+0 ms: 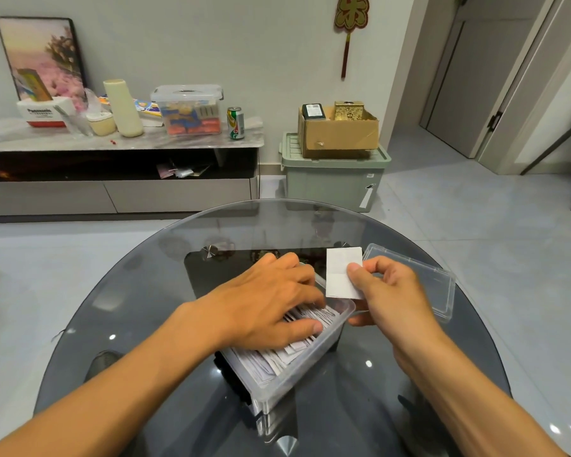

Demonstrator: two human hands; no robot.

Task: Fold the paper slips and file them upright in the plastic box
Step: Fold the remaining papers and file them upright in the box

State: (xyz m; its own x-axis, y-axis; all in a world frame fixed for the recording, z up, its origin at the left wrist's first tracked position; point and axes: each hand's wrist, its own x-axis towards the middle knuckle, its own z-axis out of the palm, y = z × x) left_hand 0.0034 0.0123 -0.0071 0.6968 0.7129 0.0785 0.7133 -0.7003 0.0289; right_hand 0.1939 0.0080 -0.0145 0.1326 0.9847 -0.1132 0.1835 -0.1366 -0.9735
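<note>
White slip (343,273) pinched at the right hand's (388,293) thumb.

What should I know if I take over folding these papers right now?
Left hand: fingers spread and bent over the filed slips in the clear plastic box, seemingly parting them to make a gap.
Right hand: pinches one folded paper slip, held above the box's far end.
The box's lid lies on the glass table, to the right, behind the right hand.
Done: many slips already stand in the box; this one is folded.
Left: slide the held slip upright into the gap. No more loose slips are visible.
</note>
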